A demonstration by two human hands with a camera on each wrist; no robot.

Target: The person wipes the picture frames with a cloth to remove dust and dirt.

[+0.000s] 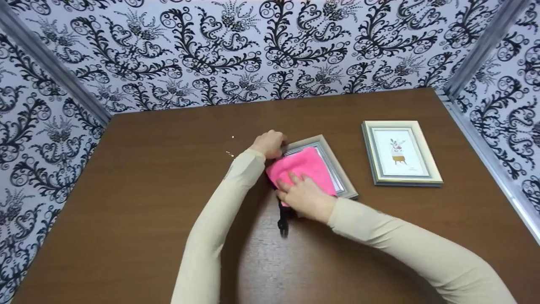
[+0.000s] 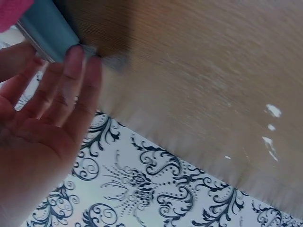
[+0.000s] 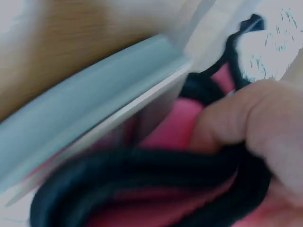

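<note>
My left hand (image 1: 270,144) grips the upper left corner of a silver-edged picture frame (image 1: 337,162). In the left wrist view the thumb and fingers lie on either side of its blue-grey edge (image 2: 49,28). A bright pink cloth (image 1: 310,162) with black trim covers much of the frame's face, hiding most of its picture. My right hand (image 1: 306,196) presses the cloth against it with spread, nearly straight fingers. The right wrist view shows a bent digit on the cloth beside a thick black band (image 3: 142,165). A black cord end (image 1: 283,226) hangs over the table.
A second picture frame (image 1: 400,154), with a plant-in-a-pot print, lies to the right on the brown wooden table (image 1: 168,169). Small white marks (image 1: 230,154) show on the wood left of the hands. Patterned black-and-white panels (image 1: 236,50) enclose the back and sides.
</note>
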